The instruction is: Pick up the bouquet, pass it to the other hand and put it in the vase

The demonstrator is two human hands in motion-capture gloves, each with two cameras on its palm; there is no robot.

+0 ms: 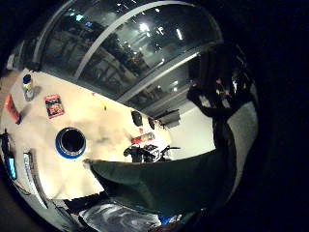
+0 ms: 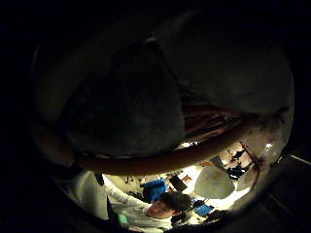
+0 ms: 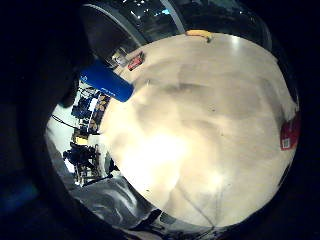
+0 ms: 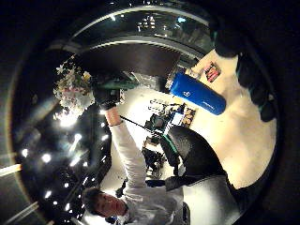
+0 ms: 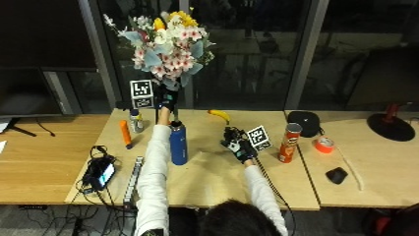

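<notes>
Outside view: bouquet (image 5: 167, 46) held high at 12 o'clock above the blue vase (image 5: 178, 144).
The left hand (image 5: 166, 100) has its fingers curled round the stems; the right hand (image 5: 237, 146), at the vase's 3 o'clock, hovers with relaxed fingers, holding nothing.

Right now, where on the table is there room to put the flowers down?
Bare table lies in front of the blue bottle, between the two forearms. More lies between the chips can and the black puck. It is crowded at the left edge, by the orange tool and the cabled device.
</notes>
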